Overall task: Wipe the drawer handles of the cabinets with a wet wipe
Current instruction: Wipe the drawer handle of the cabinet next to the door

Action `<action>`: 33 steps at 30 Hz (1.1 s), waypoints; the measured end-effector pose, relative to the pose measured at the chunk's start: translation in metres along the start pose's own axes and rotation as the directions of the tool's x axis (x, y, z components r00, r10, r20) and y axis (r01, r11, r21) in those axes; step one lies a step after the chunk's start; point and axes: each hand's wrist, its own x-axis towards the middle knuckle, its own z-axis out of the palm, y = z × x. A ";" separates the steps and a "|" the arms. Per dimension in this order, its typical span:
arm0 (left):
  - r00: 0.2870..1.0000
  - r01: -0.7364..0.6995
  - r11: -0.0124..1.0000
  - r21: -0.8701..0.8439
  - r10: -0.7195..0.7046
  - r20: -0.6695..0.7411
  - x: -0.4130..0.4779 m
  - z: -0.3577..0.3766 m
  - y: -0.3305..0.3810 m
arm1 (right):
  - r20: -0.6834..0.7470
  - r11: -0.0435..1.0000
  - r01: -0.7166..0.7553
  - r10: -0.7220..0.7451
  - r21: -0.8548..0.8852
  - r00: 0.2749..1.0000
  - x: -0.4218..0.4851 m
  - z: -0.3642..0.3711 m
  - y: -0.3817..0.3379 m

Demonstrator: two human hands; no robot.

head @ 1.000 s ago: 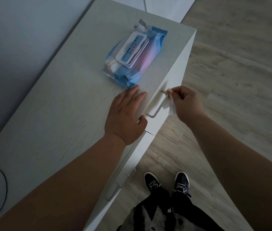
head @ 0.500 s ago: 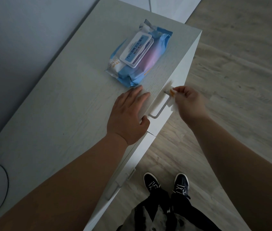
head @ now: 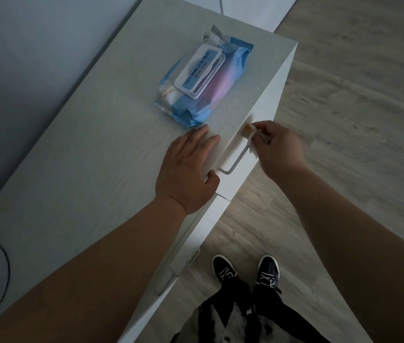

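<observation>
Your right hand (head: 280, 149) pinches a white wet wipe (head: 252, 144) against the far end of the top drawer handle (head: 235, 159). Wipe and fingers hide that end, so how far the wipe wraps it is unclear. Your left hand (head: 186, 169) lies flat, fingers straight, on the cabinet top (head: 97, 157), with the fingertips just beside the wipes pack (head: 203, 80). A lower handle (head: 175, 271) is blurred.

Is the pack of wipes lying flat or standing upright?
Lying flat: the pack rests on the cabinet top, lid facing up.
</observation>
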 end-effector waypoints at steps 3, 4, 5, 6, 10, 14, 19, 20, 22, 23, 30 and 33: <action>1.000 -0.004 1.000 0.011 0.004 0.009 0.000 0.000 0.000 | -0.010 0.997 0.026 -0.027 -0.075 1.000 0.002 0.003 -0.002; 1.000 -0.003 1.000 0.009 0.003 0.009 0.000 0.000 0.000 | 0.003 0.994 0.033 -0.033 -0.106 0.999 0.002 0.003 -0.001; 1.000 -0.001 1.000 0.006 0.001 0.008 0.000 0.000 0.001 | 0.017 0.990 0.036 -0.034 -0.134 0.999 0.000 0.002 -0.001; 1.000 -0.001 1.000 0.003 0.001 0.004 0.000 0.000 0.001 | 0.025 0.987 0.036 -0.032 -0.157 0.999 -0.001 0.000 -0.001; 1.000 -0.002 1.000 0.009 0.002 -0.003 0.000 -0.001 0.001 | 0.019 0.986 0.018 -0.015 -0.165 1.000 -0.003 -0.002 0.000; 1.000 -0.003 1.000 0.019 0.003 0.012 0.001 0.000 0.001 | -0.005 0.990 -0.066 0.066 -0.121 0.998 0.008 0.006 -0.006; 1.000 0.003 1.000 0.015 -0.003 0.016 0.000 -0.001 0.001 | 0.044 0.965 0.065 -0.056 -0.253 0.997 0.001 0.007 -0.001; 1.000 0.000 1.000 0.014 0.000 0.010 0.001 -0.001 0.001 | 0.040 0.950 0.094 -0.086 -0.298 0.995 0.002 0.005 -0.001; 1.000 -0.005 1.000 0.018 0.005 0.004 0.001 -0.001 0.001 | 0.027 0.925 0.138 -0.138 -0.355 0.990 0.004 0.005 -0.001; 1.000 -0.005 1.000 0.019 0.004 0.005 0.001 -0.001 0.001 | 0.019 0.924 0.145 -0.148 -0.354 0.989 0.006 0.006 -0.002; 1.000 0.005 1.000 0.026 -0.005 0.017 0.000 -0.001 0.001 | -0.012 0.965 0.030 -0.034 -0.261 0.999 -0.001 0.005 0.000; 1.000 0.011 0.999 0.030 -0.011 0.014 0.000 -0.001 0.001 | -0.023 0.969 0.018 -0.024 -0.245 0.999 -0.003 0.002 0.005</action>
